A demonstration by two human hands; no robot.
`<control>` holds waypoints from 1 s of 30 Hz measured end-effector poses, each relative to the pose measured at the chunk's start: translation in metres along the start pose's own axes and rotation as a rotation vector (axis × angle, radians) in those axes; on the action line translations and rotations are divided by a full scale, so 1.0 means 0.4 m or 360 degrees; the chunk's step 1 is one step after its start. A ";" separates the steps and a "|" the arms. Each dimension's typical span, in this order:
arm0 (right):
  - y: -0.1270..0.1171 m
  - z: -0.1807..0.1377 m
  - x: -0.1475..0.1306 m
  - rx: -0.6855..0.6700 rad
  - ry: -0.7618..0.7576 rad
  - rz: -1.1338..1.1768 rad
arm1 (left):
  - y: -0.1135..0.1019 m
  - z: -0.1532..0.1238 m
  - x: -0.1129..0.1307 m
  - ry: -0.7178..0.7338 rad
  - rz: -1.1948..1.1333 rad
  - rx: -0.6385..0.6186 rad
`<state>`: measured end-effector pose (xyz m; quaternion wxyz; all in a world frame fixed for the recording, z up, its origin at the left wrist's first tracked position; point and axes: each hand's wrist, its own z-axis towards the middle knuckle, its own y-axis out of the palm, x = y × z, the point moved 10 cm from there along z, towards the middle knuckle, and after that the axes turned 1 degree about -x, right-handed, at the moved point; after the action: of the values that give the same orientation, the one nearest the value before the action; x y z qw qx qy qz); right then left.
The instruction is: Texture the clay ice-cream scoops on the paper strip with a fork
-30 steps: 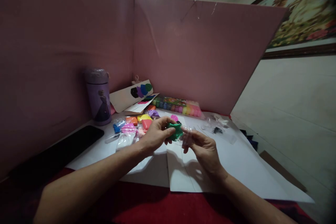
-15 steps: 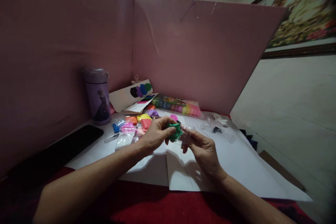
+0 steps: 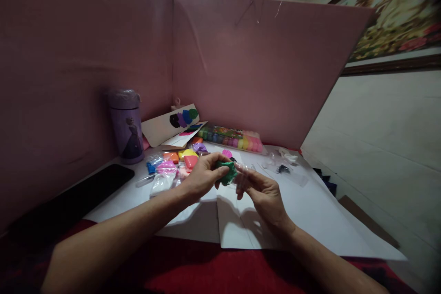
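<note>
My left hand (image 3: 206, 175) pinches a lump of green modelling clay (image 3: 228, 173) above the white paper. My right hand (image 3: 263, 190) is closed on a clear plastic wrapper (image 3: 242, 175) at the clay's right side. The wrapper still meets the clay; how much of the clay it covers I cannot make out. Left of my left hand lie several wrapped clay packets, among them a red packet (image 3: 190, 161), a pink packet (image 3: 167, 167) and a white packet (image 3: 161, 183).
A purple tumbler (image 3: 127, 126) and a black phone-like slab (image 3: 113, 177) stand and lie at left. Behind are painted cards (image 3: 161, 126) and a long pack of coloured pieces (image 3: 234, 138). A black bit in plastic (image 3: 284, 169) lies right. Pink panels (image 3: 241, 69) close off the back.
The view has shifted slightly. Both hands keep their hold, and the green clay has turned a little between them, with the wrapper at its right edge.
</note>
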<state>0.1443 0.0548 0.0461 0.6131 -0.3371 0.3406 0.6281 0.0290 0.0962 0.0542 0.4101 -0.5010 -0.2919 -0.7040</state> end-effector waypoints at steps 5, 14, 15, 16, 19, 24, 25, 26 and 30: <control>0.016 0.004 -0.003 -0.0093 0.0009 0.0094 | -0.001 -0.001 0.009 0.0051 0.0007 -0.0009; -0.004 0.007 -0.017 0.0043 -0.0030 0.0071 | 0.005 0.000 0.004 0.0060 0.0020 -0.0003; -0.010 0.006 -0.017 0.0075 -0.0031 0.0057 | 0.005 -0.001 0.005 0.0057 0.0018 -0.0002; -0.013 0.006 -0.017 0.0095 -0.0031 0.0046 | 0.004 -0.001 0.004 0.0054 0.0016 -0.0005; -0.014 0.008 -0.010 0.0084 -0.0003 0.0047 | 0.006 -0.001 0.001 0.0035 0.0021 -0.0029; -0.005 0.014 0.004 0.0006 0.0041 0.0132 | 0.007 0.002 -0.009 -0.0002 0.0022 -0.0049; -0.004 0.015 0.005 -0.0004 0.0039 0.0137 | 0.006 0.003 -0.010 -0.0006 0.0020 -0.0044; -0.004 0.015 0.005 -0.0009 0.0037 0.0132 | 0.006 0.003 -0.011 -0.0008 0.0023 -0.0039; -0.011 0.015 0.005 0.0029 0.0012 0.0084 | 0.005 0.002 -0.009 -0.0024 0.0087 -0.0029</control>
<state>0.1487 0.0611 0.0475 0.5980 -0.3247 0.3575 0.6397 0.0319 0.0970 0.0510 0.4225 -0.5178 -0.2748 -0.6913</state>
